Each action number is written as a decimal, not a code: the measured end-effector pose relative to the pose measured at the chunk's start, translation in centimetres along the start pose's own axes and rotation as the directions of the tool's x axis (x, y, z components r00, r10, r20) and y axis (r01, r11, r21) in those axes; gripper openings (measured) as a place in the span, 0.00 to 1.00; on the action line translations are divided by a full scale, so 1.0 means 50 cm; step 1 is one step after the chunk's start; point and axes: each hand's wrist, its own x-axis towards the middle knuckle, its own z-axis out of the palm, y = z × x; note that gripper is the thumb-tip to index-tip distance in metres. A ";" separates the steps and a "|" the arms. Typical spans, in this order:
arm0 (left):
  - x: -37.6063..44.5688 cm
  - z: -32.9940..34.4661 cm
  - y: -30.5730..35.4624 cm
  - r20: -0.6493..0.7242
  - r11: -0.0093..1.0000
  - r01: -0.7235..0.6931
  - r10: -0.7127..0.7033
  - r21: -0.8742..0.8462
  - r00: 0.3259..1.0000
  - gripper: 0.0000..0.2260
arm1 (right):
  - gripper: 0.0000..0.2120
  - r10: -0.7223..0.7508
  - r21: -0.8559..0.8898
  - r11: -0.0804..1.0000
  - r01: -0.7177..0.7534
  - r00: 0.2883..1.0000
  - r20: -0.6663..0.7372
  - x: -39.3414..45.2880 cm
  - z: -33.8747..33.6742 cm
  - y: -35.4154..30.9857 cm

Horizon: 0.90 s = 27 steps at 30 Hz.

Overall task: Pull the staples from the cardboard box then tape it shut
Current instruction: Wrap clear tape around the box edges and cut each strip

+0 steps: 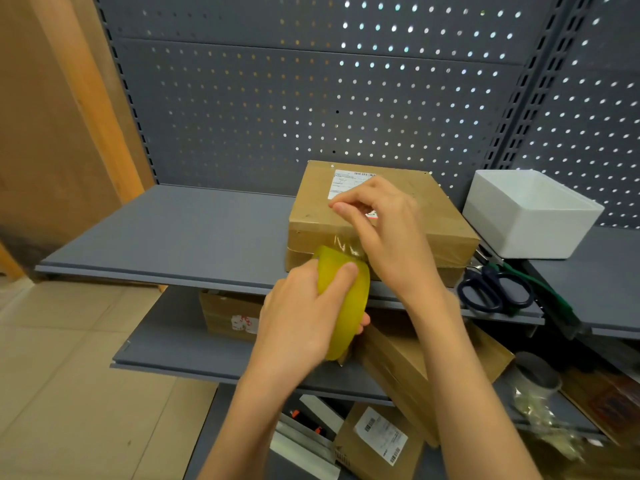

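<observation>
A flat cardboard box (426, 209) with a white label lies on the grey shelf (173, 233). A band of clear tape runs along its front edge. My left hand (304, 317) grips a yellowish roll of tape (346, 306) just in front of the box's front face. From the roll a strip of tape leads up to the box. My right hand (388, 230) hovers over the box top with thumb and fingers pinched together; the tape end between them is too clear to make out.
A white foam box (530, 213) stands at the right of the shelf. Blue-handled scissors (491, 289) and a green-handled tool (540, 292) lie beside the cardboard box. Lower shelves hold more cardboard boxes (381, 441). A perforated back panel (277, 98) stands behind.
</observation>
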 end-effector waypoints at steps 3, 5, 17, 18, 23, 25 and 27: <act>0.005 -0.009 0.000 0.073 0.986 0.129 -0.122 -0.108 0.990 0.15 | 0.05 -0.008 0.112 0.994 0.019 0.995 -0.100 0.015 -0.012 -0.015; 0.003 -0.011 -0.003 0.120 0.956 0.189 -0.165 -0.226 0.979 0.15 | 0.05 -0.021 0.129 0.991 0.031 0.997 -0.080 0.027 -0.018 -0.019; 0.009 -0.003 -0.002 0.172 0.880 0.236 -0.180 -0.412 0.969 0.14 | 0.05 0.222 0.157 0.962 -0.224 0.975 0.030 0.049 0.007 0.063; 0.010 -0.003 -0.004 0.173 0.877 0.240 -0.183 -0.416 0.968 0.13 | 0.05 0.227 0.143 0.962 -0.231 0.973 0.039 0.051 0.010 0.068; 0.014 0.000 -0.004 0.199 0.852 0.252 -0.179 -0.458 0.964 0.13 | 0.06 0.218 0.032 0.975 -0.222 0.972 0.093 0.061 0.025 0.084; 0.015 0.000 -0.001 0.219 0.838 0.264 -0.178 -0.477 0.959 0.12 | 0.06 0.217 -0.001 0.976 -0.218 0.971 0.103 0.063 0.028 0.088; 0.016 -0.001 0.000 0.238 0.828 0.274 -0.175 -0.489 0.955 0.12 | 0.06 0.217 -0.032 0.976 -0.214 0.970 0.110 0.065 0.030 0.091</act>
